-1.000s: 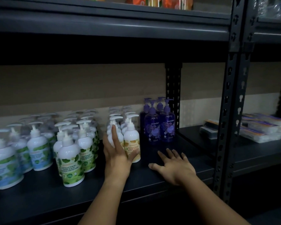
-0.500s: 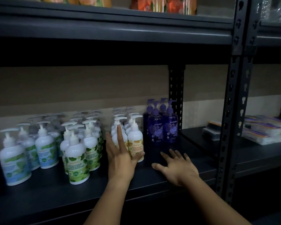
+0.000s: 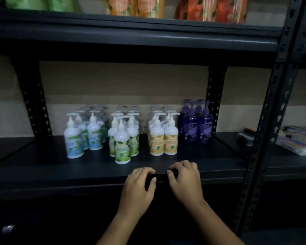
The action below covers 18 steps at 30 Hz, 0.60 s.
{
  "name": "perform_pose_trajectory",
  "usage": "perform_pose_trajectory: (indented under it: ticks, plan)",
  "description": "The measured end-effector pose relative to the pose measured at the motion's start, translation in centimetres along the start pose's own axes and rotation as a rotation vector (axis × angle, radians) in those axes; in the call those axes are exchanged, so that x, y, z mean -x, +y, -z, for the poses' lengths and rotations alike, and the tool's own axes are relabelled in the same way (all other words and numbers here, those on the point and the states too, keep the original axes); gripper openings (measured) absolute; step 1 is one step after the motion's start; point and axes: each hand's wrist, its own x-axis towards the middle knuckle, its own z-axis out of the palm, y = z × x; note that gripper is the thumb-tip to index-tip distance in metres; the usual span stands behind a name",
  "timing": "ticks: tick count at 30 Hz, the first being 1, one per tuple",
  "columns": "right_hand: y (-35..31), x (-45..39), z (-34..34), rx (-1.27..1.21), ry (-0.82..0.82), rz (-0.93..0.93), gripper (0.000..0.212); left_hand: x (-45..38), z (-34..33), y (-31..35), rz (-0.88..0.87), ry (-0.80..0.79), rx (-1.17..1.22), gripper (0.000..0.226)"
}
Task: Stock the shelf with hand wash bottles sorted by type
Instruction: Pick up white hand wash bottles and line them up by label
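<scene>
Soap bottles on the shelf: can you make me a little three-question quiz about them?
1. True or false: the purple bottles stand at the right end of the row.
2. Which group stands between the blue-label bottles and the orange-label bottles? A green-label B purple
3. Is the left hand or the right hand holding a bottle?

Key: 1 true. 2 A, the green-label bottles. 3 Neither; both are at the shelf edge.

Rear bottle rows (image 3: 131, 110) blur together; top-shelf packs (image 3: 210, 9) are cropped.
</scene>
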Motion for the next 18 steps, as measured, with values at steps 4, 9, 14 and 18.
perform_pose_trajectory:
  ticks: [4,9,14,18]
  plan:
    - [-4.2,4.1,-2.9,-0.311,0.054,0.091,0.008,4.5,3.5,-3.6,0.027,0.171,-0.088,0.016]
    - [-9.6,9.8,-9.5,-0.469,-0.241,0.033,0.009,12.8,7.3,-10.5,0.348,0.151,-0.181,0.021]
    - [-13.6,14.7,-16.9,-0.503,-0.540,-0.017,0.009,21.8,10.9,-16.9,0.710,0.116,-0.292,0.026]
    - [-15.9,17.9,-22.4,-0.434,-0.747,0.006,0.015,28.8,12.9,-21.0,0.976,0.078,-0.402,0.036]
